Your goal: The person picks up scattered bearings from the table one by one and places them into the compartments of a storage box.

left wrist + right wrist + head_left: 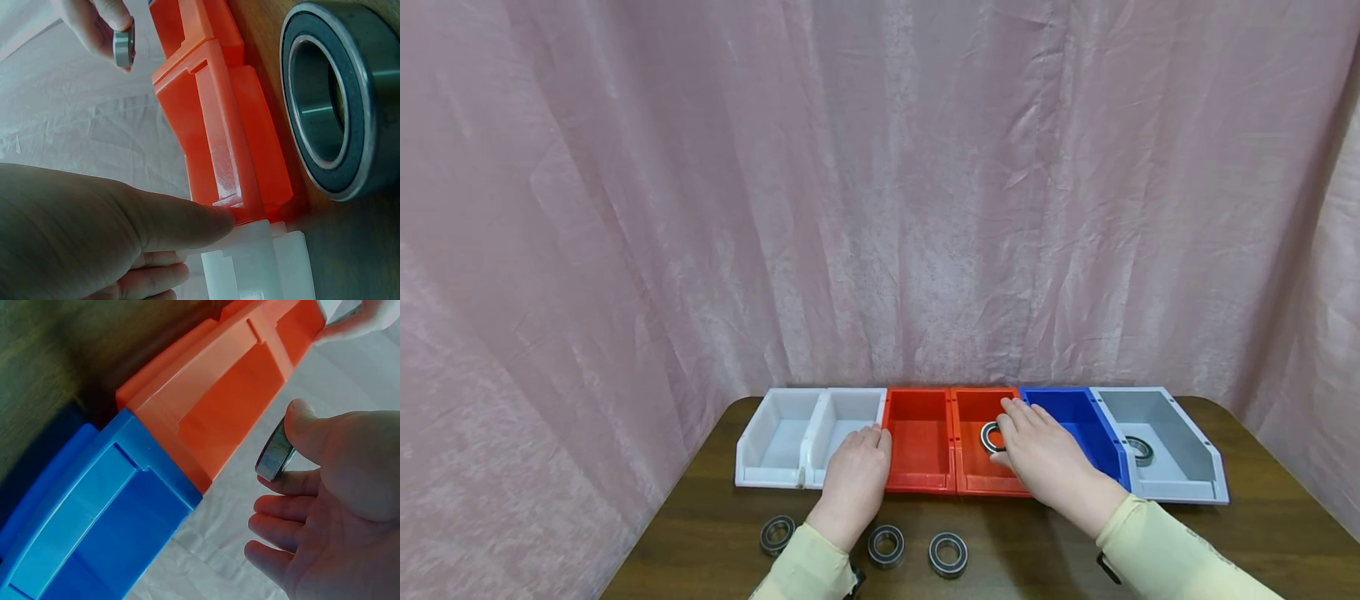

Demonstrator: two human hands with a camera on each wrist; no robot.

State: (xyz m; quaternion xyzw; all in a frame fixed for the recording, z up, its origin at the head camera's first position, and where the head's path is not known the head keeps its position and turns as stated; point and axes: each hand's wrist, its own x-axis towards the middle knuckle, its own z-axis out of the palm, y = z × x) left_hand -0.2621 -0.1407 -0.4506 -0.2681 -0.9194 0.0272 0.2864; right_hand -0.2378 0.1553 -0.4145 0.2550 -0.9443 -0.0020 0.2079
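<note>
My right hand [1041,446] pinches a ball bearing [991,437] between thumb and forefinger, above the right-hand red bin [996,483]. In the right wrist view this bearing [275,450] is seen edge-on, the other fingers spread loosely below it. My left hand [859,467] is at the front of the second white bin [842,408], beside the left-hand red bin [919,482]. Its thumb [181,219] lies straight along the rim where white meets red in the left wrist view, with no bearing held.
Three bearings lie on the wooden table in front: left [777,534], middle [886,546] and right [948,554]. A grey bin [1172,490] at the right end holds another bearing [1138,451]. The blue bin [1071,408] and outer white bin [767,477] complete the row, before a pink curtain [880,192].
</note>
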